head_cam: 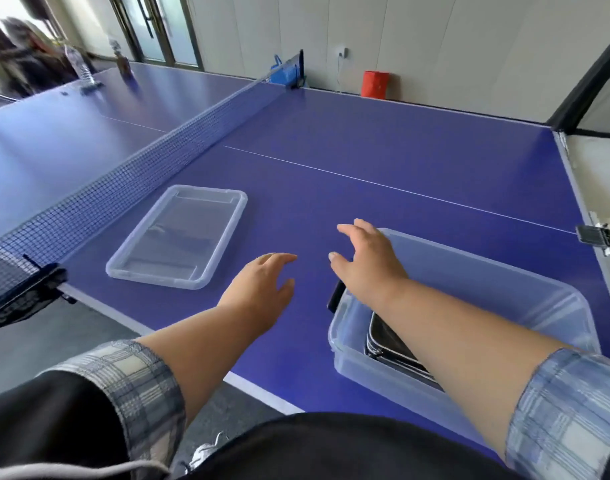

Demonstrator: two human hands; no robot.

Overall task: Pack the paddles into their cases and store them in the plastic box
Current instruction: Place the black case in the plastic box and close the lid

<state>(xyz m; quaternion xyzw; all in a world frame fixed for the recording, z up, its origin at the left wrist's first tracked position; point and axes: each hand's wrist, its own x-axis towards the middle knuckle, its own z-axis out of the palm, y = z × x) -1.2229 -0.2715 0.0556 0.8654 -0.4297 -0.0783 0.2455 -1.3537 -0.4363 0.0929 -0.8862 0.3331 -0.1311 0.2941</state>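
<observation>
Head view: both hands are held empty, fingers spread, left hand [262,289] above the table [400,161], right hand [367,258] over the plastic box [487,271]; dark cases [390,344] are seen inside, lid [177,237] laid apart.

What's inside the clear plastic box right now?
A dark case lies at the bottom of the plastic box. The right forearm covers much of it, so anything further in cannot be seen.

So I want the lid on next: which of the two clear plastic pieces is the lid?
The flat, shallow tray lying by the net, left of both hands. The deep-walled plastic box on the right holds a dark case.
</observation>
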